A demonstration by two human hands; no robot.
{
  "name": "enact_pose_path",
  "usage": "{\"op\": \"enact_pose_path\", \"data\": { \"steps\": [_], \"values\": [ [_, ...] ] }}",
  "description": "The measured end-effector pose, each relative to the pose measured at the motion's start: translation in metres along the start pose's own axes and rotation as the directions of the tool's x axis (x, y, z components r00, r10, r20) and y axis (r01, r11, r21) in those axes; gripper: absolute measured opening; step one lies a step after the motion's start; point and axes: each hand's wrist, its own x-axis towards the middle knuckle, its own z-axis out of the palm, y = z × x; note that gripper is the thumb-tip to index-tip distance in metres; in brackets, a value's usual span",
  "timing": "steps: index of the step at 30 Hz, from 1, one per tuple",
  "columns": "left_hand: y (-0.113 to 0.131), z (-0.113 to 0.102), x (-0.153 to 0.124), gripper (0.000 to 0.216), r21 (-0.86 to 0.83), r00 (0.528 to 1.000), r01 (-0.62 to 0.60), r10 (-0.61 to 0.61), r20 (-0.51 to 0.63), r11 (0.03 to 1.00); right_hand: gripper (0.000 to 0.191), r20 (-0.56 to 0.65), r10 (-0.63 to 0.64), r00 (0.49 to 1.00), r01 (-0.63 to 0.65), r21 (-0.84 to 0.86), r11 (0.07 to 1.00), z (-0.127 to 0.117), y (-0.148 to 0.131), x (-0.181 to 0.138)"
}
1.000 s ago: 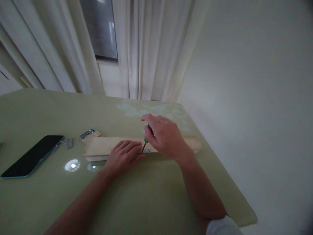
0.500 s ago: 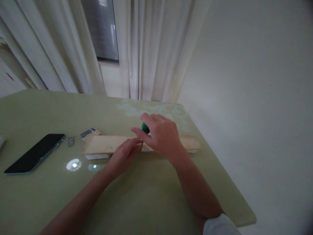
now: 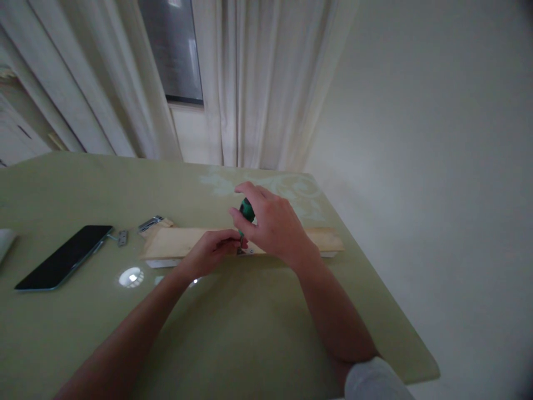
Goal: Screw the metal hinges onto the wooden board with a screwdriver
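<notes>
A green-handled screwdriver [image 3: 247, 210] stands nearly upright over the front edge of a pale wooden board [image 3: 181, 242]. My right hand [image 3: 277, 225] is around its handle, thumb and forefinger raised a little from it. Low on the shaft, the fingertips of my left hand [image 3: 212, 250] close about the metal, just above the board. At the screwdriver's tip a small metal plate [image 3: 249, 251], perhaps part of a hinge, shows on the board's edge; my fingers partly cover it. White blocks [image 3: 161, 263] show under the board.
A dark phone or tablet [image 3: 64, 258] lies at the left. Beside it is a small metal hinge piece [image 3: 122, 238], and more metal hardware [image 3: 150, 223] rests on a wood scrap behind the board. The table's right edge [image 3: 375, 272] runs close to the wall.
My right hand and the screwdriver handle have risen slightly, the fingers looser around it. My left fingertips have shifted up along the shaft, showing more of the metal plate.
</notes>
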Motion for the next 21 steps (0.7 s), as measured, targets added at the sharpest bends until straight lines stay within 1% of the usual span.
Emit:
{"op": "enact_pose_path", "data": {
  "steps": [3,6,8,10,14,18,21],
  "values": [
    [0.001,-0.002,0.001,0.019,-0.036,1.0,0.008,-0.007,0.012,0.999,0.035,0.003,-0.042,0.999,0.042,0.073,0.996,0.003,0.002,0.001],
    [0.006,-0.003,0.004,0.021,-0.024,0.999,-0.027,0.027,0.03,0.999,0.038,0.031,-0.104,0.994,0.097,0.162,0.982,0.003,0.003,0.001],
    [0.009,-0.003,0.006,0.023,-0.038,0.999,-0.045,0.045,0.017,0.998,0.043,0.042,-0.123,0.992,0.113,0.186,0.976,0.002,0.003,0.001],
    [0.009,-0.003,0.008,0.022,-0.082,0.999,-0.037,0.036,-0.013,0.996,0.044,0.026,-0.095,0.995,0.09,0.149,0.985,0.001,0.002,0.0],
    [0.008,-0.003,0.01,0.017,-0.158,0.997,0.03,-0.04,-0.064,0.987,0.043,-0.027,0.003,1.0,-0.002,0.036,0.999,-0.002,-0.001,-0.001],
    [0.009,0.001,0.011,0.018,-0.236,0.988,0.071,-0.1,-0.117,0.969,0.038,-0.004,-0.018,1.0,0.018,0.042,0.999,-0.001,-0.004,0.0],
    [0.009,0.007,0.011,0.019,-0.27,0.983,0.082,-0.123,-0.137,0.959,0.034,-0.02,-0.018,1.0,0.019,0.054,0.998,0.002,-0.002,0.001]
  ]
}}
